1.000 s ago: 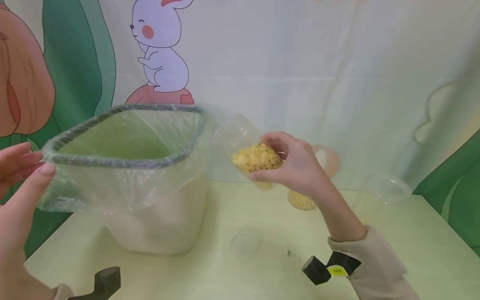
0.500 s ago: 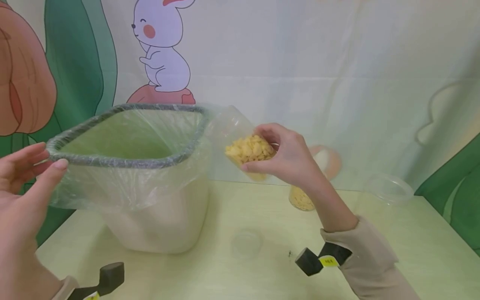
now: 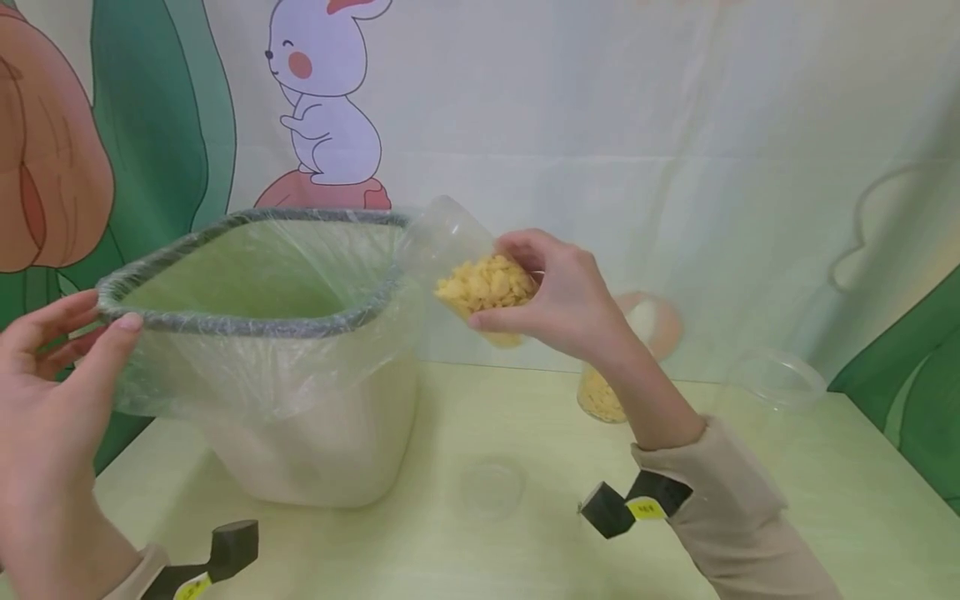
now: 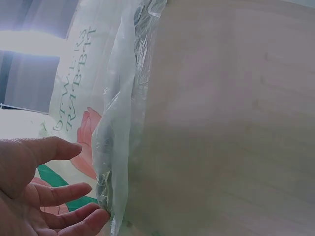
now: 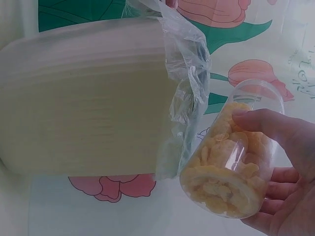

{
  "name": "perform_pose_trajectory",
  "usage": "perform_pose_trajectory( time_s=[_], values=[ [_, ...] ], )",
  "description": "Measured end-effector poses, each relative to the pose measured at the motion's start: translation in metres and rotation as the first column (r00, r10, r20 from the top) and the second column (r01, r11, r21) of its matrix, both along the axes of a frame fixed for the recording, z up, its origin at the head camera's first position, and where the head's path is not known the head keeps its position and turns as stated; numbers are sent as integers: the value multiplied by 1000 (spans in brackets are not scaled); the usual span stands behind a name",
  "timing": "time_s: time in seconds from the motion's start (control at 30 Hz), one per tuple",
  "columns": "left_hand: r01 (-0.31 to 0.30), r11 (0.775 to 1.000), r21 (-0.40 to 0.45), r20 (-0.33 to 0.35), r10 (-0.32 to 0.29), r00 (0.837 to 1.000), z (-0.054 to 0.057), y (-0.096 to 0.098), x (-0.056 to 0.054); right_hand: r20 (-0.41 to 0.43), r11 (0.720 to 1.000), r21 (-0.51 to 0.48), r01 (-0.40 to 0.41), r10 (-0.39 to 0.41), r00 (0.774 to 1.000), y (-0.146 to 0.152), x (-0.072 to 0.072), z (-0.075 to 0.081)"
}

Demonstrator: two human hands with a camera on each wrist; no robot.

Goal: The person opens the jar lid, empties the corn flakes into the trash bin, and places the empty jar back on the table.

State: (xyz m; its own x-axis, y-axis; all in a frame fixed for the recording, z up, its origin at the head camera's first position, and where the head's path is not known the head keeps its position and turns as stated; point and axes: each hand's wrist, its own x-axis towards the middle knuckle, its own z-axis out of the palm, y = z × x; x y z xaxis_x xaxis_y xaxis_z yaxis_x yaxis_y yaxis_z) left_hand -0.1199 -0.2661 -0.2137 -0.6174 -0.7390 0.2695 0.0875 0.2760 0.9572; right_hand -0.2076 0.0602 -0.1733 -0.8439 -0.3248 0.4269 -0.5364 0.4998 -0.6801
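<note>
My right hand point(image 3: 558, 296) grips a clear jar point(image 3: 450, 229) partly filled with yellow flakes point(image 3: 491, 283). The jar is tilted, its mouth end up and leftward beside the bin's right rim; in the right wrist view the flakes lie packed toward the jar's base point(image 5: 216, 194). A pale bin point(image 3: 315, 442) stands at the left, with a clear plastic bag point(image 3: 247, 367) folded over its grey rim point(image 3: 300, 325). At the rim's left corner is my left hand point(image 3: 67, 392), fingers loosely spread. In the left wrist view a fingertip point(image 4: 101, 216) touches the bag, while the thumb stands apart.
A second clear jar with yellow flakes point(image 3: 600, 396) stands behind my right forearm. Farther right is a clear, round-rimmed container point(image 3: 776, 379). A clear round lid point(image 3: 491, 487) lies on the table point(image 3: 420, 550). A printed curtain point(image 3: 600, 108) hangs behind.
My right hand has moved up and left with the tilted jar, bringing its mouth close to the bin's rim. My left hand has shifted right to the rim's left corner.
</note>
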Motion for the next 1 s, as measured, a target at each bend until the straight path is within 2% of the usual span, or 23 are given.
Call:
perform_pose_trajectory(
  time_s=[0.13,0.23,0.37,0.5,0.77,1.0],
  values=[
    [-17,999,30,48,15,999,0,-1,-2,-10,1000,7,-5,5,1000,-3,0,3],
    [-23,996,85,57,18,998,-1,-4,-5,-14,1000,14,-5,6,1000,-6,0,5],
    [-24,985,170,0,24,1000,-2,-6,-10,-12,1000,24,-3,3,1000,-9,-1,9],
    [-34,987,156,-49,42,998,-3,-5,-14,-6,999,38,3,-3,1000,-11,-3,13],
    [-36,991,131,-95,49,994,-4,0,-16,-12,997,74,13,-12,1000,-16,-9,16],
    [-5,985,174,-136,29,990,-4,-1,-14,-54,992,124,34,-28,998,-22,-15,19]
  ],
)
